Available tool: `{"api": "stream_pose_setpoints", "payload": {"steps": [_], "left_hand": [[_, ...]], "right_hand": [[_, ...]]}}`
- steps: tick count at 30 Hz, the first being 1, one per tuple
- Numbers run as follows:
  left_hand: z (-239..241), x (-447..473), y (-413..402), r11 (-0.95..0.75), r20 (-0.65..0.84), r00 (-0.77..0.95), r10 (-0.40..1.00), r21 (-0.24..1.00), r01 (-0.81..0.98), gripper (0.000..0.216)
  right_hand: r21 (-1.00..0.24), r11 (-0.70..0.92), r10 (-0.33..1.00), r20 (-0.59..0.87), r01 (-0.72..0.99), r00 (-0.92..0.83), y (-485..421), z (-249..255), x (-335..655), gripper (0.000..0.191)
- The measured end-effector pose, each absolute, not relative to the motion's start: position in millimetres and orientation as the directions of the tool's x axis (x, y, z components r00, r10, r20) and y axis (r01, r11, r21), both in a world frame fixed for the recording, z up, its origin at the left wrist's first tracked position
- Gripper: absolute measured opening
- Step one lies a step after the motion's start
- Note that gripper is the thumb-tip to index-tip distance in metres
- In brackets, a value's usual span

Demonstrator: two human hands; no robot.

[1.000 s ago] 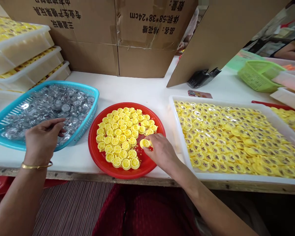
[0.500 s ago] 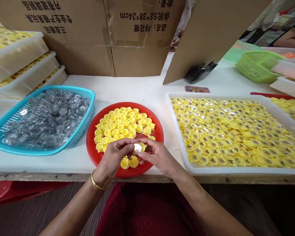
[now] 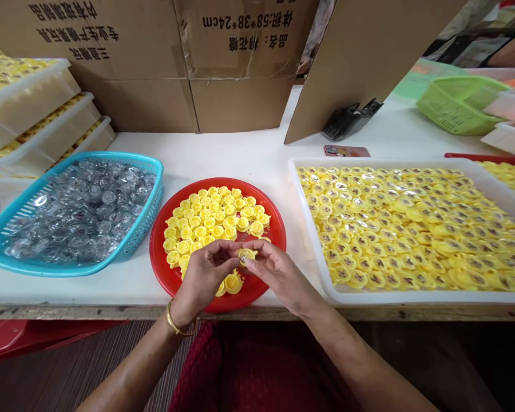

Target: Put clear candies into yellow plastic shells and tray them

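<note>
Over the red round tray (image 3: 161,260), my left hand (image 3: 206,272) and my right hand (image 3: 278,272) pinch one small round yellow plastic piece (image 3: 246,255) between thumbs and fingers. A dark printed mark shows on its face; the fingertips hide part of its rim. Many similar yellow cup-like pieces (image 3: 218,216) lie face up in the red tray, with small yellow crumbs by the lower ones. Left of it, a blue basket (image 3: 154,197) is heaped with clear round plastic parts (image 3: 90,200). To the right, a white tray (image 3: 298,229) holds rows of yellow pieces (image 3: 386,229) with dark printed centres.
Stacked translucent bins (image 3: 72,129) of yellow pieces stand at the back left. Cardboard panels (image 3: 240,106) rise behind the trays. A black plastic holder (image 3: 347,121), a patterned phone-like item (image 3: 347,151) and a green basket (image 3: 459,106) sit at the back right. Part of another person's arm (image 3: 512,52) shows beyond.
The piece in my fingers has tilted, so its bright white glare is gone and the dark mark shows. My left hand has moved slightly right, and the head view has shifted a little.
</note>
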State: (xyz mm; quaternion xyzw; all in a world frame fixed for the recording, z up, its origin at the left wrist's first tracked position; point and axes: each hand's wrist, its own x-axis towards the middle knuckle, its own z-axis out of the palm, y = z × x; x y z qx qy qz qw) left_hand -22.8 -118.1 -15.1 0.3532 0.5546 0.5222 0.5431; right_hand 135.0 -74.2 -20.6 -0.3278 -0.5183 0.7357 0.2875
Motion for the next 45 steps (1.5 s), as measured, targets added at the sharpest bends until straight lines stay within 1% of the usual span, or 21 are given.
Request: {"api": "stream_pose_setpoints", "payload": {"steps": [3,5,8,12,16,19,27,30,33,35,38,40,42,44,45], "left_hand": [[-17,-18,-120,0.124,-0.143,-0.197,0.97,0.987,-0.104,0.023],[-20,-14,-121,0.094,-0.114,-0.25,0.962,0.991,-0.091,0.026],[-27,-7,-125,0.118,-0.143,-0.327,0.934,0.988,-0.096,0.024],[-35,1,-130,0.134,-0.155,-0.376,0.914,0.988,-0.081,0.019],[-33,2,-130,0.118,-0.169,-0.365,0.915,0.98,-0.158,0.017],[-28,2,-129,0.122,-0.192,-0.341,0.92,0.969,-0.215,0.018],[-23,-3,-132,0.087,-0.16,-0.296,0.942,0.965,-0.247,0.017],[-23,-7,-133,0.072,-0.148,-0.315,0.937,0.968,-0.239,0.016],[-25,-12,-134,0.063,-0.128,-0.343,0.931,0.979,-0.194,0.013],[-26,-15,-135,0.049,-0.093,-0.349,0.932,0.99,-0.132,0.01],[-25,-19,-136,-0.006,0.013,-0.343,0.939,1.0,0.022,0.005],[-24,-21,-136,-0.047,0.092,-0.327,0.94,0.989,0.142,0.003],[-23,-23,-136,-0.073,0.141,-0.308,0.941,0.972,0.223,0.003],[-20,-25,-136,-0.078,0.146,-0.293,0.945,0.97,0.232,0.002],[-18,-26,-136,-0.064,0.119,-0.281,0.952,0.978,0.197,0.0]], "right_hand": [[-0.976,-0.219,0.823,-0.178,-0.012,-0.539,-74,-24,134,0.025],[-0.977,-0.212,0.84,-0.171,-0.023,-0.514,-74,-25,133,0.025],[-0.972,-0.223,0.865,-0.164,-0.071,-0.475,-75,-25,131,0.024],[-0.966,-0.242,0.879,-0.181,-0.086,-0.442,-77,-28,130,0.024],[-0.935,-0.312,0.855,-0.201,-0.166,-0.478,-77,-31,130,0.024],[-0.925,-0.332,0.844,-0.203,-0.186,-0.497,-77,-33,131,0.024],[-0.91,-0.369,0.848,-0.244,-0.191,-0.471,-76,-35,131,0.027],[-0.912,-0.369,0.846,-0.25,-0.178,-0.47,-74,-35,133,0.028],[-0.908,-0.383,0.833,-0.261,-0.168,-0.488,-73,-36,134,0.028],[-0.908,-0.389,0.831,-0.273,-0.155,-0.485,-72,-36,135,0.028],[-0.898,-0.409,0.829,-0.291,-0.163,-0.478,-72,-35,134,0.027],[-0.877,-0.439,0.815,-0.299,-0.193,-0.497,-72,-34,134,0.027],[-0.86,-0.462,0.802,-0.3,-0.217,-0.516,-72,-33,134,0.028],[-0.852,-0.469,0.804,-0.302,-0.233,-0.512,-72,-32,134,0.03],[-0.848,-0.471,0.808,-0.304,-0.244,-0.506,-72,-32,134,0.03]]}}
